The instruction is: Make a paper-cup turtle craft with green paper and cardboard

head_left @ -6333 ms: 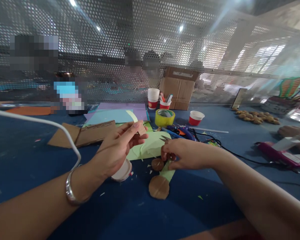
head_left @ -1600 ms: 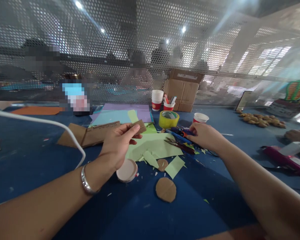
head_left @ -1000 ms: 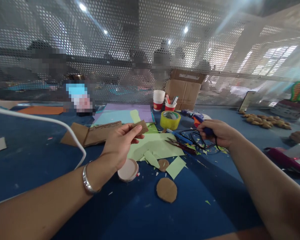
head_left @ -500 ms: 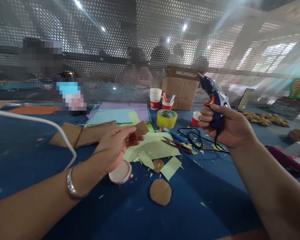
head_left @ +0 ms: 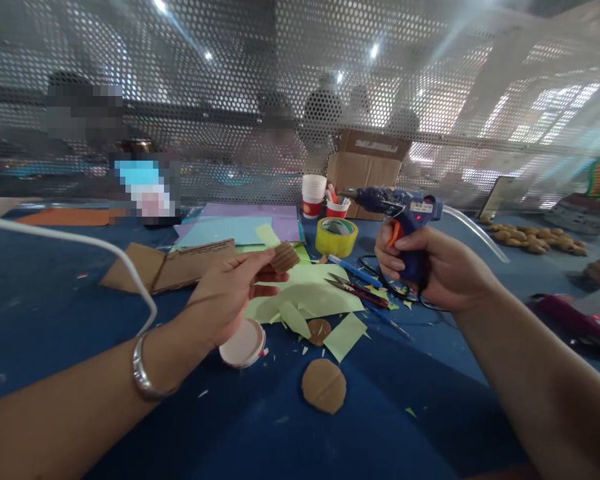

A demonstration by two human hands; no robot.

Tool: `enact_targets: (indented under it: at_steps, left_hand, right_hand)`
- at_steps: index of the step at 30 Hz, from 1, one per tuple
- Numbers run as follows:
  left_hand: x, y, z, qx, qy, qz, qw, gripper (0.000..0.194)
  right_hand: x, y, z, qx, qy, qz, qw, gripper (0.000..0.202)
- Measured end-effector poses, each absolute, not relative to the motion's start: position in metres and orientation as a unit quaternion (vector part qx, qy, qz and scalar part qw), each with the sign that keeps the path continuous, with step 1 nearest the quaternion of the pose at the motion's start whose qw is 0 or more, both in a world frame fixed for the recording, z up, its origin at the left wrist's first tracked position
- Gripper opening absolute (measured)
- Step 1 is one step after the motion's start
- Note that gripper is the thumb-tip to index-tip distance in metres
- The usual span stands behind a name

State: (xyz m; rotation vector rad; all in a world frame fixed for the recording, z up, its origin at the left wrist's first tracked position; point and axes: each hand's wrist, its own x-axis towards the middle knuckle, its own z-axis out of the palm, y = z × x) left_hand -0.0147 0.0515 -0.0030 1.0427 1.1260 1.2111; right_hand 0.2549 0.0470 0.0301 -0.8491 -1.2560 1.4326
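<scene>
You've just swung the glue gun [head_left: 400, 207] from tipped-up to near level, right hand [head_left: 433, 263] grip clamped on it. Left hand [head_left: 227, 287] grip still pinches the small cardboard piece [head_left: 285, 258] above the worktop [head_left: 220, 433]. Gun and piece look readied, but apart.

Both forearms [head_left: 75, 387] are extended forward, the left hand [head_left: 227, 290] being held in a pinch, the right hand [head_left: 443, 267] tightly curled.
</scene>
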Motion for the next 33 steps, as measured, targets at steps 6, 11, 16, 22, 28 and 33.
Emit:
enact_targets:
  at_steps: [6,11,16,22,28,33]
  left_hand:
    - [-0.014,0.054,-0.007,0.441,0.472,0.531,0.549,0.019]
    - [-0.016,0.053,-0.010,0.485,0.446,0.532,0.532,0.019]
    - [-0.015,0.051,-0.008,0.488,0.441,0.533,0.533,0.022]
    - [-0.013,0.050,-0.004,0.479,0.447,0.531,0.537,0.012]
    - [-0.014,0.050,-0.005,0.475,0.458,0.530,0.533,0.011]
    - [-0.014,0.051,-0.005,0.467,0.466,0.534,0.529,0.011]
  right_hand:
    - [0.247,0.042,0.029,-0.380,-0.555,0.578,0.461,0.012]
    - [0.247,0.042,0.021,-0.471,-0.662,0.420,0.405,0.038]
    - [0.239,0.039,0.012,-0.483,-0.749,0.267,0.366,0.034]
    - [0.233,0.032,0.012,-0.511,-0.765,0.211,0.330,0.048]
    - [0.232,0.030,0.016,-0.513,-0.800,0.138,0.277,0.060]
    - [0.230,0.028,0.016,-0.499,-0.816,0.115,0.269,0.056]
